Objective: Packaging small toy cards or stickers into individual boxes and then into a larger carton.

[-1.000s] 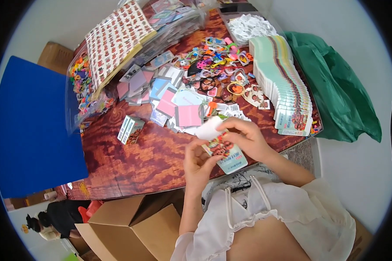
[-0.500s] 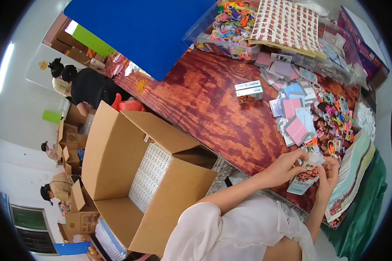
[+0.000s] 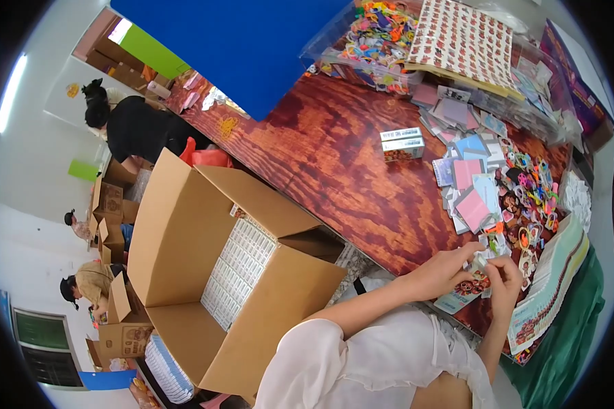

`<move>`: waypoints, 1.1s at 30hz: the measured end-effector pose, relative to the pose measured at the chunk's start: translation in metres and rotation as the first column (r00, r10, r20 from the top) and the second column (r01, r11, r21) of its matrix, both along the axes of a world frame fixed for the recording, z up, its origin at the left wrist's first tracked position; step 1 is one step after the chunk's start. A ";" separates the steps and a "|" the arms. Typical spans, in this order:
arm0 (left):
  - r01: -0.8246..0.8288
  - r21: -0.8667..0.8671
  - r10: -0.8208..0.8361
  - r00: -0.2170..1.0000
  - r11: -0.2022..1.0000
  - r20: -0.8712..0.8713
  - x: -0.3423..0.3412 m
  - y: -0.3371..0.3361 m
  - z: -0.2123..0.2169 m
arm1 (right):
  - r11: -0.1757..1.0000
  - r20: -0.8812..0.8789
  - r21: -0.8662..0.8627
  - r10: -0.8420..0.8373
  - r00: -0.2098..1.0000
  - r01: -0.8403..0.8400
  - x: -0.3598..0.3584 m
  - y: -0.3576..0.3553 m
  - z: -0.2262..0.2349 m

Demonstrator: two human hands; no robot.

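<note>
My left hand (image 3: 448, 274) and my right hand (image 3: 504, 281) meet over the table's near right edge. Both are closed, fingertips pinching a small pale piece (image 3: 480, 262) between them; its kind is too small to make out. A flat printed carton (image 3: 455, 301), light blue with a colourful picture, shows below my fingers, partly covered by my left hand. Just beyond my fingertips lies a heap of small colourful trinkets (image 3: 523, 194). Beside it spread pink, blue and grey square cards (image 3: 472, 208). A stack of flat printed cartons (image 3: 551, 283) fans out right of my right hand.
Two small white boxes (image 3: 402, 144) stand on the red-brown table (image 3: 334, 163). Behind are a clear bin of trinkets (image 3: 382, 51) and a patterned sticker sheet (image 3: 462, 44). An open cardboard box (image 3: 177, 266) with rows of small boxes stands left; co-workers (image 3: 147, 126) work farther off.
My hands have shifted slightly left, and the flat carton has moved left with them. The translucent white piece at my fingertips now appears as a smaller pale one. The whole view has shifted a little.
</note>
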State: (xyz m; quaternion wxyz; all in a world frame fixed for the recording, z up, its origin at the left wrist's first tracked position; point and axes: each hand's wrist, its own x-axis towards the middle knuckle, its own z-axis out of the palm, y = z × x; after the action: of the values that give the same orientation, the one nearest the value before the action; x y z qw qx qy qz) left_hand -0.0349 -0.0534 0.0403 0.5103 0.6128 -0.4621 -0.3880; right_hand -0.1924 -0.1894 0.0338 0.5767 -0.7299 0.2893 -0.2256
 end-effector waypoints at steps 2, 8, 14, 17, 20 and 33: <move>0.044 0.024 -0.043 0.999 0.999 -0.012 0.002 -0.001 0.005 | 0.999 -0.084 -0.050 -0.007 0.996 0.003 -0.002 -0.007 0.003; -0.080 0.045 0.082 0.995 0.996 -0.051 0.014 0.003 0.001 | 1.000 -0.037 -0.013 0.016 0.999 -0.016 0.030 -0.002 0.017; -0.145 0.068 0.149 0.987 0.987 -0.055 0.021 0.010 -0.014 | 0.975 0.141 -0.207 0.115 0.983 -0.085 0.033 0.001 0.000; -0.127 0.058 0.131 0.988 0.990 -0.087 0.014 0.002 -0.011 | 0.992 0.170 -0.106 0.085 0.982 -0.067 0.021 -0.004 -0.002; -0.100 0.042 0.103 0.991 0.994 -0.084 0.014 0.002 -0.013 | 0.991 0.040 -0.004 0.133 0.990 -0.133 0.013 -0.009 0.004; 0.024 0.116 -0.010 0.993 0.993 -0.118 0.008 -0.001 -0.002 | 0.945 -0.009 -0.154 0.291 0.957 -0.289 0.005 -0.019 0.016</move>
State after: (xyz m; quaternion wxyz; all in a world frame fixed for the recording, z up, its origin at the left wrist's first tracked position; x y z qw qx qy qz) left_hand -0.0268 -0.0540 0.0385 0.4965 0.6138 -0.4129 -0.4541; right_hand -0.1869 -0.2086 0.0493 0.5476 -0.8052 0.1568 -0.1649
